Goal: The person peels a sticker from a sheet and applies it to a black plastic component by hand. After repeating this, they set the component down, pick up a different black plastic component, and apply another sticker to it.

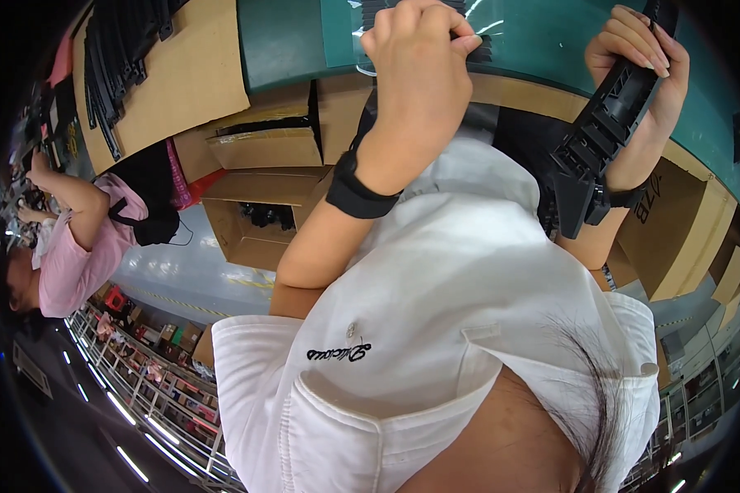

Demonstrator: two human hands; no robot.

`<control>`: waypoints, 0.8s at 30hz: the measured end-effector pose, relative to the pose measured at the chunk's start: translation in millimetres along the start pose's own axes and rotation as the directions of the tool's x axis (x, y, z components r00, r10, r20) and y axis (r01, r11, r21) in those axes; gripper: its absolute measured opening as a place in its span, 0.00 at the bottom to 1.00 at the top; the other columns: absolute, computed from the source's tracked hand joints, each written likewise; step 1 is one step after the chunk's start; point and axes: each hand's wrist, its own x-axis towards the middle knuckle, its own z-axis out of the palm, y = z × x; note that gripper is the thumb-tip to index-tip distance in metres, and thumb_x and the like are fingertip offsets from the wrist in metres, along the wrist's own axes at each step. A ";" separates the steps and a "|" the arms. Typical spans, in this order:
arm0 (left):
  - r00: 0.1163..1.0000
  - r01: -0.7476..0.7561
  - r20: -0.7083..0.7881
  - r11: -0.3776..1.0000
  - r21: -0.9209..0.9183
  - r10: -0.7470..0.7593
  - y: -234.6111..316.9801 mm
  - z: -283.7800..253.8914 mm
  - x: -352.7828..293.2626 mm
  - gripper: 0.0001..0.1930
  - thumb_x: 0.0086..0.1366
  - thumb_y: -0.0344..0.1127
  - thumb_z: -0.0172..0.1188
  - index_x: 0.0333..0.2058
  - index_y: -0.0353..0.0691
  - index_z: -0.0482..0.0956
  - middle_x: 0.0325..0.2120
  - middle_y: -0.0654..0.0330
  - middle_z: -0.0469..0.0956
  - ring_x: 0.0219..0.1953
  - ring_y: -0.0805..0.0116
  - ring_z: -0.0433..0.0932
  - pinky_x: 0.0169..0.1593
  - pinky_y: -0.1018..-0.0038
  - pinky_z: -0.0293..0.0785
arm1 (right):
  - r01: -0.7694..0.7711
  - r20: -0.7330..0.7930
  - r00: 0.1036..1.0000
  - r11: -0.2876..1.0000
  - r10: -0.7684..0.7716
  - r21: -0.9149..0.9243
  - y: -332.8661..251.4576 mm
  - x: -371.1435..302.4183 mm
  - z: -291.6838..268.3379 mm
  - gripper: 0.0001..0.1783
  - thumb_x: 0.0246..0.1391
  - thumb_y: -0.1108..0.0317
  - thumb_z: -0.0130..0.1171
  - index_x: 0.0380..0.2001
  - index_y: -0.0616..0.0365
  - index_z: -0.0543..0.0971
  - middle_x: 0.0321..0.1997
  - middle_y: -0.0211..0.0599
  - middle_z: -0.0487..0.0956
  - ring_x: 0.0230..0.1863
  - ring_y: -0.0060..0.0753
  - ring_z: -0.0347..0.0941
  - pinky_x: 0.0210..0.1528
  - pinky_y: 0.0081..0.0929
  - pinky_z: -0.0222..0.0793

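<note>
R hand point(635, 43) grips long blk plastic pc point(607, 113), ribbed.

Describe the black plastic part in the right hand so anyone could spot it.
Find the green table along the top, then the right hand at its right side. That hand holds the long black plastic part, which slants down and left. Unlike the thin black strips on the cardboard at left, it is thick, with slots and a wedge-shaped lower end.
</note>
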 end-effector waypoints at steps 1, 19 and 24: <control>0.988 0.131 0.093 0.990 -0.058 -0.126 5.3 -7.4 2.2 0.02 0.53 0.28 0.57 0.27 0.41 0.73 0.34 0.55 0.72 0.41 0.58 0.68 0.46 0.65 0.59 | 0.001 0.000 1.000 1.000 -0.001 0.000 -0.5 0.0 -0.3 0.10 0.57 0.72 0.44 0.21 0.58 0.64 0.15 0.25 0.64 0.16 0.16 0.62 0.25 0.15 0.64; 0.784 0.463 0.609 0.766 -0.446 -0.119 51.3 -46.5 12.8 0.05 0.49 0.31 0.61 0.24 0.35 0.77 0.15 0.56 0.72 0.19 0.67 0.70 0.24 0.71 0.63 | 0.019 -0.011 1.000 0.997 -0.020 -0.073 -5.0 -1.2 7.9 0.10 0.55 0.72 0.45 0.20 0.59 0.65 0.15 0.25 0.64 0.16 0.16 0.62 0.26 0.16 0.64; 0.785 0.471 0.604 0.765 -0.439 -0.137 58.8 -43.8 9.0 0.06 0.49 0.31 0.61 0.23 0.35 0.77 0.15 0.56 0.74 0.16 0.67 0.68 0.22 0.71 0.62 | 0.002 0.013 1.000 0.997 -0.001 -0.078 -9.8 -4.2 3.6 0.09 0.55 0.73 0.45 0.21 0.60 0.65 0.15 0.25 0.64 0.17 0.16 0.63 0.26 0.16 0.64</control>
